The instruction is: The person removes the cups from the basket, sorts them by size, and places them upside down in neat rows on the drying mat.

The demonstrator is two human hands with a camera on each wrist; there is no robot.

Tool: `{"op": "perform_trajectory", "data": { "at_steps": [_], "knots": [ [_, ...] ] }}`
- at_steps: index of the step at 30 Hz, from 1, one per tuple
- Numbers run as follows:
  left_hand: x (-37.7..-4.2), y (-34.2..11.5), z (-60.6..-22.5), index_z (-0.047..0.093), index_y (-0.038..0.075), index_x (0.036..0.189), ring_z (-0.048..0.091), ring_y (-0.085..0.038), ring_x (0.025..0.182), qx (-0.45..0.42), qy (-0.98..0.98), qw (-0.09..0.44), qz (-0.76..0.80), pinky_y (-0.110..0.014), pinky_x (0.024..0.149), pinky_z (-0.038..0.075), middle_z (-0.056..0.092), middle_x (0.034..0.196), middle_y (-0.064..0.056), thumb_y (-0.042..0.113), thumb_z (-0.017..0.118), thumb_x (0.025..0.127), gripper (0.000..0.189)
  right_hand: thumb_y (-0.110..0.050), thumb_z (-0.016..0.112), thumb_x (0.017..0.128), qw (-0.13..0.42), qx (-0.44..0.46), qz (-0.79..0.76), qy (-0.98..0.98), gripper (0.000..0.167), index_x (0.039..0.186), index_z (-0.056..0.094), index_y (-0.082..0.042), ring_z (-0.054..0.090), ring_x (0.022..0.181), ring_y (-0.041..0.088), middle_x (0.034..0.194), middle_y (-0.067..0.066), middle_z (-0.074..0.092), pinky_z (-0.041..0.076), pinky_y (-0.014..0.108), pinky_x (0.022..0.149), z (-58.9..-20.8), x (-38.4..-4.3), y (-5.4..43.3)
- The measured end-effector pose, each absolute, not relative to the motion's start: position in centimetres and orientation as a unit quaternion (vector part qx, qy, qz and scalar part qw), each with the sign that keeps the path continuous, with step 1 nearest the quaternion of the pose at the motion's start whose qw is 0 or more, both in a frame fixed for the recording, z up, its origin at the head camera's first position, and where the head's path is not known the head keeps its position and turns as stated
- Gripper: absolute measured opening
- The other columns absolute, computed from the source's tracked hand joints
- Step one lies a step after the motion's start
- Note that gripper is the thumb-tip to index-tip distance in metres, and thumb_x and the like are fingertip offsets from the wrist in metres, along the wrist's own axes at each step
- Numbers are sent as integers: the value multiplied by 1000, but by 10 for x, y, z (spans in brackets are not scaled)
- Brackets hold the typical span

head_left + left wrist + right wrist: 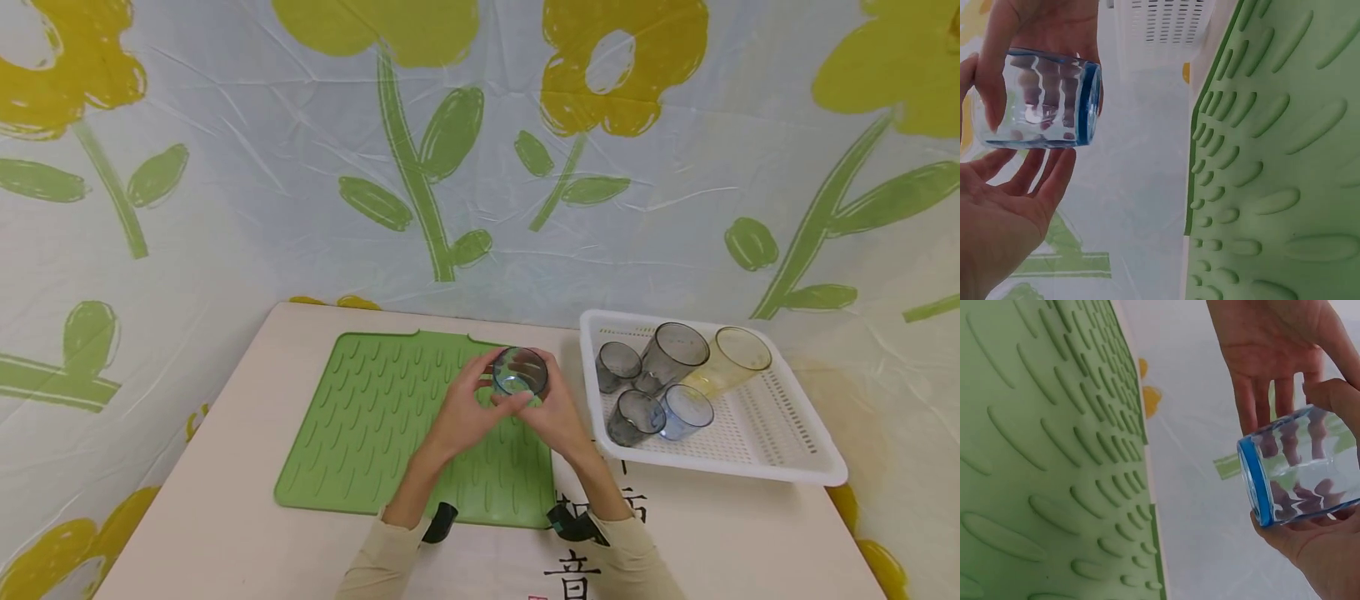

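Observation:
Both hands hold a clear, blue-tinted drinking glass [519, 372] upright above the right part of a green ridged mat [375, 417]. My left hand [471, 410] is at the glass's left side, its fingers along the wall. From the other side my right hand [557, 413] grips it, with its thumb across the near side. In the left wrist view the glass [1041, 100] lies between the two hands, its thick blue base towards the mat. The right wrist view shows fingers through the clear wall of the glass [1304, 465].
At the right stands a white perforated basket [813, 467]. In it are several glasses: a tall grey glass [671, 354], smaller grey ones, a pale blue glass [686, 412] and a yellow glass [738, 358]. A flower-printed cloth [315, 167] hangs behind the table.

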State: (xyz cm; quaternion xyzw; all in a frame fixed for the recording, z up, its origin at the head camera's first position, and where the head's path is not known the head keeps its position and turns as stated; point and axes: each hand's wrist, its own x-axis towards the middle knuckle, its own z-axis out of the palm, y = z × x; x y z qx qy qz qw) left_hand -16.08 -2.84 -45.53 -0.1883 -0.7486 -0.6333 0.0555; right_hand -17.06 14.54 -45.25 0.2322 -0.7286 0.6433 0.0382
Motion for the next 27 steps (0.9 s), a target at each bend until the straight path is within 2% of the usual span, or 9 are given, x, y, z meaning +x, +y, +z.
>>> {"op": "perform_trajectory", "data": {
  "at_steps": [4, 9, 11, 14, 18, 20, 23, 27],
  "knots": [
    [-161, -29, -451, 47, 20, 154, 52, -24, 132, -169, -786, 55, -593, -55, 104, 48, 50, 150, -4, 39, 88, 83, 84, 12, 73, 83, 31, 252, 630, -734, 70, 145, 42, 3, 55, 126, 44, 138, 26, 53, 48, 60, 102, -454, -172, 144],
    [-160, -30, -445, 51, 14, 149, 56, -27, 129, -155, -820, 76, -546, -53, 100, 50, 55, 145, -6, 45, 90, 78, 87, 13, 72, 82, 22, 263, 611, -747, 71, 146, 43, 1, 54, 127, 46, 141, 26, 52, 47, 64, 101, -460, -174, 144],
    [-159, -31, -444, 53, 12, 146, 58, -27, 124, -157, -819, 85, -546, -51, 97, 51, 57, 140, -6, 43, 89, 79, 82, 9, 74, 84, 11, 253, 602, -757, 72, 149, 42, -1, 53, 128, 45, 142, 25, 51, 49, 61, 100, -461, -173, 144],
    [-159, -34, -444, 53, 11, 144, 60, -28, 120, -160, -799, 89, -573, -51, 95, 54, 58, 135, -8, 38, 86, 84, 74, 3, 74, 89, -25, 250, 607, -754, 73, 152, 37, 0, 52, 130, 43, 146, 25, 48, 52, 48, 101, -463, -172, 144],
    [-160, -39, -444, 51, 10, 145, 59, -32, 120, -170, -760, 87, -621, -55, 92, 56, 58, 133, -12, 30, 84, 87, 69, 3, 70, 95, -77, 237, 657, -711, 66, 152, 37, 3, 58, 124, 32, 145, 27, 46, 57, 32, 93, -468, -174, 146],
    [-161, -43, -444, 50, 9, 146, 58, -32, 123, -179, -748, 77, -634, -55, 93, 56, 57, 135, -13, 27, 82, 88, 69, 3, 70, 95, -86, 225, 681, -692, 63, 150, 40, 3, 62, 120, 23, 143, 28, 46, 59, 30, 89, -472, -174, 148],
    [-161, -50, -446, 48, 9, 148, 56, -32, 126, -188, -735, 54, -650, -54, 97, 54, 55, 138, -13, 22, 80, 91, 67, 2, 72, 94, -98, 222, 701, -671, 64, 149, 40, 2, 64, 115, 17, 142, 27, 46, 60, 31, 87, -474, -174, 151],
    [-161, -60, -447, 44, 9, 151, 55, -34, 129, -197, -723, 31, -661, -57, 104, 49, 53, 140, -15, 16, 77, 93, 68, 0, 75, 93, -111, 222, 711, -658, 69, 151, 40, -2, 64, 114, 20, 141, 22, 47, 60, 31, 85, -474, -175, 152]
  ]
}}
